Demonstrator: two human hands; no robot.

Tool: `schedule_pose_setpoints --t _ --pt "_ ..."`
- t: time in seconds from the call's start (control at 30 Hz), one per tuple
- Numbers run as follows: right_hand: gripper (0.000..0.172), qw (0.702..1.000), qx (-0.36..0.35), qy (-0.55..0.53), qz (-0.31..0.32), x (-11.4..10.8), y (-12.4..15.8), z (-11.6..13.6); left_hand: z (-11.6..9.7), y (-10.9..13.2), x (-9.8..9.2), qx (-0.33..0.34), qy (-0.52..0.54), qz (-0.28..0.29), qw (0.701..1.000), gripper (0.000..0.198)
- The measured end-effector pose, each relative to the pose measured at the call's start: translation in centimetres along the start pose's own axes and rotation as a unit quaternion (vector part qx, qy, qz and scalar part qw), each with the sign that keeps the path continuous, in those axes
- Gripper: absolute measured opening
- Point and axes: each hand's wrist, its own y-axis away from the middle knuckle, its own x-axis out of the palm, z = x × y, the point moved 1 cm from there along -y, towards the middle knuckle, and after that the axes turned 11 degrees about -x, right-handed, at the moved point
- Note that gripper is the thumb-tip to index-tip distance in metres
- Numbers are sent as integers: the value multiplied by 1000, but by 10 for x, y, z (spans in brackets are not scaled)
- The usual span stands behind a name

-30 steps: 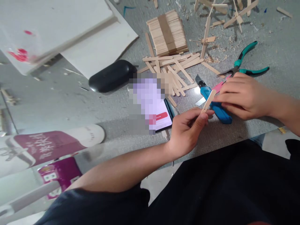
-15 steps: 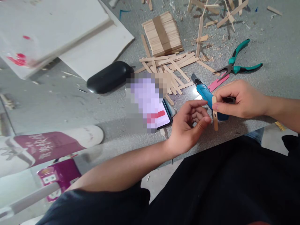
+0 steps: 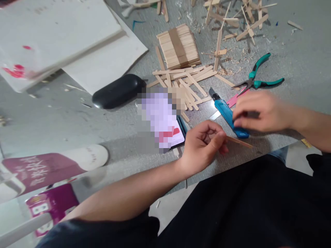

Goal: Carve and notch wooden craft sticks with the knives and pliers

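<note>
The person's left hand pinches a flat wooden stick by one end between thumb and fingers; the stick juts out at three o'clock from that hand. The right hand, blurred, curls its fingers with the thumb slightly apart beside a blue cutter; whether it has hold of anything, I cannot tell. At twelve o'clock from the right hand lie green-handled pliers. From the left hand, a phone lies at ten o'clock and loose wooden sticks between eleven and twelve.
</note>
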Motion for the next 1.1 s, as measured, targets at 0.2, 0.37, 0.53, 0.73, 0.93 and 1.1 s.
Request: schedule_pose_setpoints --t 0.2,0.37,0.53,0.73,0.93,1.1 --pt "79 942 129 307 46 -69 32 -68 1 -5 0 18 54 -68 996 23" --pt "71 928 147 331 82 -75 48 -98 4 -9 1 45 82 -91 991 21" --pt "53 919 174 339 97 -65 39 -83 7 -14 -2 71 128 -103 984 34" --pt "76 940 144 299 83 -54 29 -48 6 -14 -2 110 105 -135 979 44" --pt "73 970 72 218 77 -39 21 -20 3 -13 -2 139 86 -142 976 47" --pt "67 985 23 151 76 -35 15 -9 2 -13 -1 161 69 -144 974 44"
